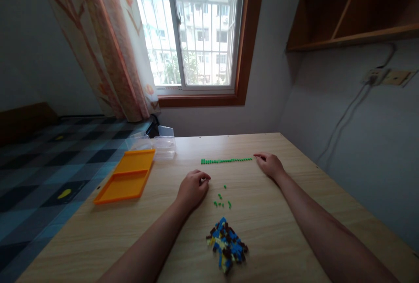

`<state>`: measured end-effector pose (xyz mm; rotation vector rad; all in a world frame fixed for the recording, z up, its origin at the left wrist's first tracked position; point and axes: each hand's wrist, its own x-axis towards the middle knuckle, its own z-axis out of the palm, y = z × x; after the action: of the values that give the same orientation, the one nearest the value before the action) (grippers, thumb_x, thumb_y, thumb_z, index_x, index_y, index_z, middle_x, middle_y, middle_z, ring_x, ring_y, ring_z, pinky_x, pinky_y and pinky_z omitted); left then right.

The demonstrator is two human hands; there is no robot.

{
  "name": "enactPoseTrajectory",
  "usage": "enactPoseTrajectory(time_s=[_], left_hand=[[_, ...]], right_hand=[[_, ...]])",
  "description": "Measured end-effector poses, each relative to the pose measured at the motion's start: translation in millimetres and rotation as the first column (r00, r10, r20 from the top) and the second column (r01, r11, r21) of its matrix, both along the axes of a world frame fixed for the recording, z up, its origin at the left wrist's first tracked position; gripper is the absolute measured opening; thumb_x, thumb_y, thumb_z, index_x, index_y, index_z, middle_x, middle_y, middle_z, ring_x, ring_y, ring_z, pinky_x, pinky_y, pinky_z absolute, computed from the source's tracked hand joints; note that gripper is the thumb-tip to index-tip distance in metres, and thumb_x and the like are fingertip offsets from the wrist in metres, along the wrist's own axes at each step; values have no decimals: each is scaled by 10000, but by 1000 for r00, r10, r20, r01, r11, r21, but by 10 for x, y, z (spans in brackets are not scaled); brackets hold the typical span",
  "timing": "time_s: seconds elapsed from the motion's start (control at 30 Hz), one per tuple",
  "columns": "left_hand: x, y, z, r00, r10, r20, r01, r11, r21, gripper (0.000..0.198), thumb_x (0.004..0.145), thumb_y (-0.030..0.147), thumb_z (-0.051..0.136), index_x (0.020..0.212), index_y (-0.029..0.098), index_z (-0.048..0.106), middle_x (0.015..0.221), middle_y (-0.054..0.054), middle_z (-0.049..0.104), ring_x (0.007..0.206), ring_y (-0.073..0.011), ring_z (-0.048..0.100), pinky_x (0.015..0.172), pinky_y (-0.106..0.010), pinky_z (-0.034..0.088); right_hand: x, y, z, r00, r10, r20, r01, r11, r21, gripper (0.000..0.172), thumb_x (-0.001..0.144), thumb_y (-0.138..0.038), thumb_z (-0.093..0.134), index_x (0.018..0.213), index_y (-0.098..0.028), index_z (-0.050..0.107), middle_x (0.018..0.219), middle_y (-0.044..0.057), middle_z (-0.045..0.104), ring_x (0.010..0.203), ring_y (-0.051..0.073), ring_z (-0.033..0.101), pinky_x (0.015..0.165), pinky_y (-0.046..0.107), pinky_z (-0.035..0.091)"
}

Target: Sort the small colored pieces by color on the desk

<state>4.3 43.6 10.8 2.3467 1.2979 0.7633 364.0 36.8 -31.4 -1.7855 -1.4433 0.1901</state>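
A long row of small green building bricks (pixel 225 161) crosses the far part of the table. My right hand (pixel 270 165) rests at its right end; the index finger stretches toward the last brick, the other fingers bend under, and no brick shows in it. Nearer and to the left, my left hand (pixel 193 187) lies with curled fingers, thumb and fingertips close together; anything between them is hidden. Several loose green bricks (pixel 220 196) are scattered to the right of that hand. Closer to me sits a mixed pile of blue, brown and yellow bricks (pixel 227 246).
An orange two-part tray (pixel 146 179) lies at the table's left edge. Behind it stand clear plastic boxes (pixel 164 148). A bed with a checked cover (pixel 78 152) adjoins the table on the left; a wall with a cable (pixel 342 121) runs along the right.
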Motion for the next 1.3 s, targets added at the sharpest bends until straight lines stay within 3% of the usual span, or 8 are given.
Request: enactPoseTrajectory(time_s=[0.2,0.4,0.6,0.8,0.9,1.07,1.2,1.3], left_hand=[[11,21,-4,1000,2,9,-2,1000,6,192,809,137,596,871,206,764,918,-49,706,855,-194,632,792,-302,480],[11,28,-25,1000,-4,23,4,1000,11,194,813,143,584,866,206,761,905,-44,708,847,-190,632,791,-301,477],[15,14,-14,1000,-17,22,17,1000,10,198,813,149,579,868,204,762,898,-44,710,847,-195,637,787,-305,480],[21,0,-16,1000,-31,5,31,999,21,200,817,160,579,882,201,764,900,-50,711,870,-205,635,810,-320,480],[24,-16,-31,998,-62,-2,62,997,36,198,824,170,581,897,206,762,901,-48,703,865,-205,628,803,-324,481],[35,-79,-25,980,-200,-16,200,977,73,242,804,128,580,923,227,765,912,-45,685,878,-198,617,819,-320,487],[36,-116,-10,942,-335,-29,336,938,83,286,806,106,581,948,258,778,936,-38,682,919,-189,611,863,-315,484],[31,-122,-1,916,-399,-40,401,913,78,283,838,141,588,974,289,787,935,-34,682,913,-183,608,867,-317,481]], right_hand=[[95,22,2,962,5,-274,22,995,95,408,781,-364,560,1038,-123,766,957,115,765,825,214,674,746,313,520],[113,-20,45,899,4,-438,41,995,92,514,710,-403,603,1086,-83,746,708,66,705,595,160,570,558,275,454],[-131,-101,-5,902,6,-432,33,996,85,432,707,-374,616,1022,-118,763,817,89,735,708,192,629,642,294,492],[-533,-232,-74,955,8,-295,25,994,106,342,758,-303,614,1040,-183,766,1010,103,722,911,243,639,812,366,518],[-700,-358,24,986,165,24,-166,971,172,293,807,-236,608,1054,-213,763,1032,92,713,1002,257,613,944,427,476],[-957,-560,273,800,474,368,-551,824,135,239,862,-160,612,1035,-224,764,979,90,703,945,227,602,885,380,484],[-1132,-642,369,685,575,447,-655,755,32,306,896,-136,583,1126,-264,739,1009,74,695,935,210,592,866,359,473],[-1183,-653,375,654,594,469,-661,750,-28,307,924,-150,569,1138,-292,738,1007,61,702,935,203,595,860,349,464]])
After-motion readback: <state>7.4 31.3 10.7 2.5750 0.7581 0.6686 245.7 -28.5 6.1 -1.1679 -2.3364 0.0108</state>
